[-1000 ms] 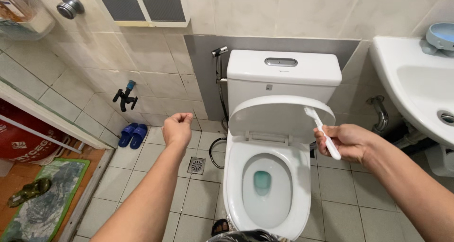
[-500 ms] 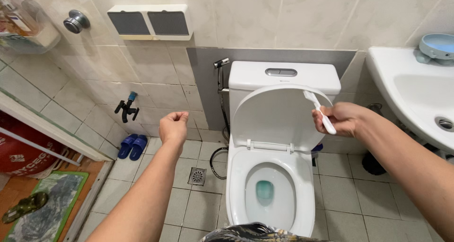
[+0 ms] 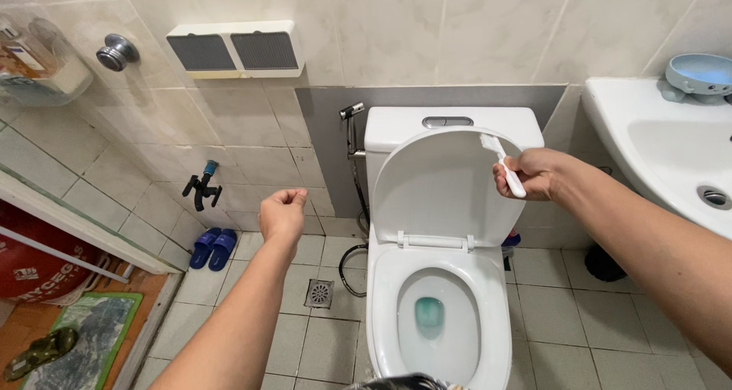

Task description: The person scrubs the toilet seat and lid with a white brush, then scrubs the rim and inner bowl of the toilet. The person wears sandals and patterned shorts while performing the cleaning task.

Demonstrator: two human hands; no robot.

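The right hand [image 3: 534, 174] is wrapped around the handle of a small white plastic brush [image 3: 502, 163], fingers pressed shut on it, with the bristled head sticking up and to the left of the fist. That head lies at the upper right edge of the raised white oval toilet lid [image 3: 442, 184]; whether it touches cannot be told. Just behind the grip stands the white ceramic cistern [image 3: 396, 127]. Below it the open white toilet bowl [image 3: 385, 298] holds blue-green water. The left hand [image 3: 283, 215] hangs well apart to the left, curled into a loose empty fist above the pale tiled floor [image 3: 320, 344]. To the right of the grip sits 1 white wall-mounted basin [image 3: 648, 123].
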